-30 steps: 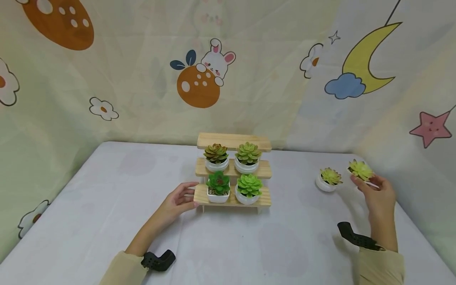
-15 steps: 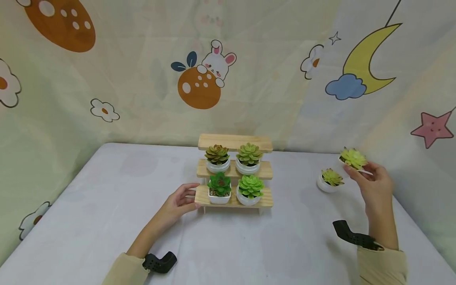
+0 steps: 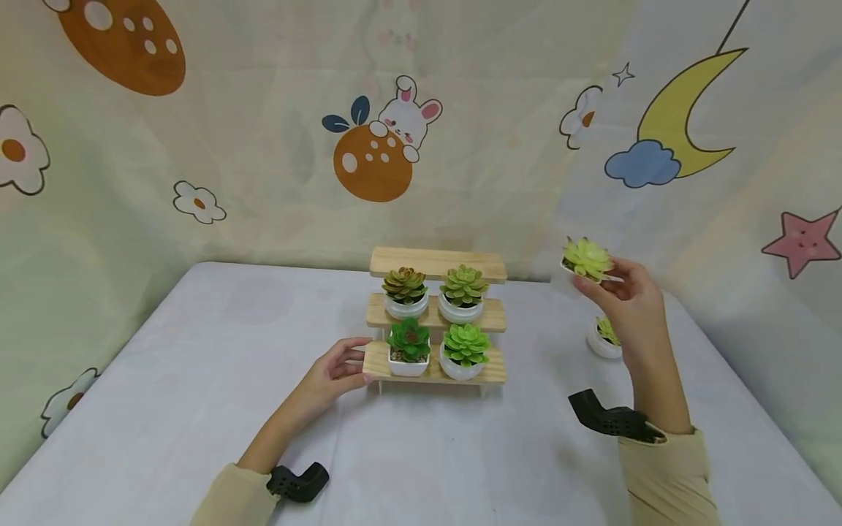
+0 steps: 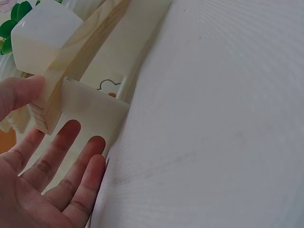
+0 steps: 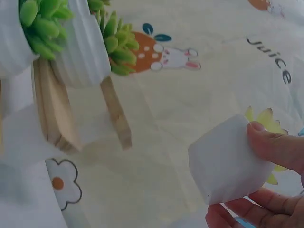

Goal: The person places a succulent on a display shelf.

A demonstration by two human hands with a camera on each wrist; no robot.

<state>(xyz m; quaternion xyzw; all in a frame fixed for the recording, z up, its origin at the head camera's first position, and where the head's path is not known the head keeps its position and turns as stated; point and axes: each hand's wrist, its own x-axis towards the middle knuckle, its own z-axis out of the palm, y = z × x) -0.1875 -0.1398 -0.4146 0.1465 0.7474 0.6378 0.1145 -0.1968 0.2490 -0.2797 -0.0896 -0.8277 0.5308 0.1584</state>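
Observation:
A three-tier wooden plant stand (image 3: 437, 262) stands mid-table. My left hand (image 3: 334, 374) holds the left end of its lowest board (image 4: 85, 52), thumb on one side and index finger on the other; the remaining fingers are spread below. On the lowest tier sit a dark green succulent (image 3: 409, 340) and a bright green one (image 3: 465, 345). A reddish-brown succulent (image 3: 405, 285) and a pale green one (image 3: 464, 286) occupy the middle tier. Raised at the right, my right hand (image 3: 628, 303) grips a yellow-green potted succulent (image 3: 585, 258) by its white angular pot (image 5: 228, 161).
Another small succulent in a round white pot (image 3: 603, 343) stands on the table at the right, partly hidden by my right hand. The white-covered table (image 3: 421, 453) meets a printed cloth backdrop (image 3: 276, 131) behind the stand.
My right hand has lifted the yellow-green potted succulent and carried it left toward the stand, passing in front of the other loose pot. The left hand keeps its place on the board.

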